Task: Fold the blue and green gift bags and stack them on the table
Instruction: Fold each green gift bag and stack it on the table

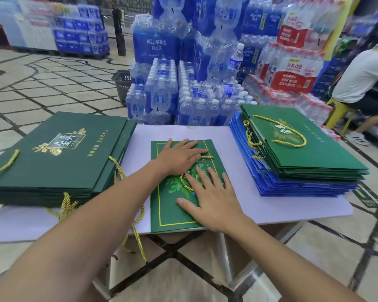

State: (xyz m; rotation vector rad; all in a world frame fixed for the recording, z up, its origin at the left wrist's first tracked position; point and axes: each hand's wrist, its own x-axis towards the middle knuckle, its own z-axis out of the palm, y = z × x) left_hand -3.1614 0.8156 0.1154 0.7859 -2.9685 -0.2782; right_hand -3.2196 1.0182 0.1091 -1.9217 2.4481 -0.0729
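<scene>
A flat green gift bag [170,210] with a yellow border and gold cord handle lies in the middle of the pale table [238,201], its near edge overhanging the front. My left hand [179,158] presses flat on its far half with fingers straight. On its near right part my right hand [212,199] lies flat, fingers spread. To the left sits a stack of larger dark green bags [52,158]. At the right stands another pile: green bags [303,144] on top of blue bags [292,184].
Shrink-wrapped packs of water bottles [183,83] are piled high just behind the table. A dark shopping basket [123,83] stands on the tiled floor at the back left. A person in a white shirt [362,77] sits on a yellow stool at the right.
</scene>
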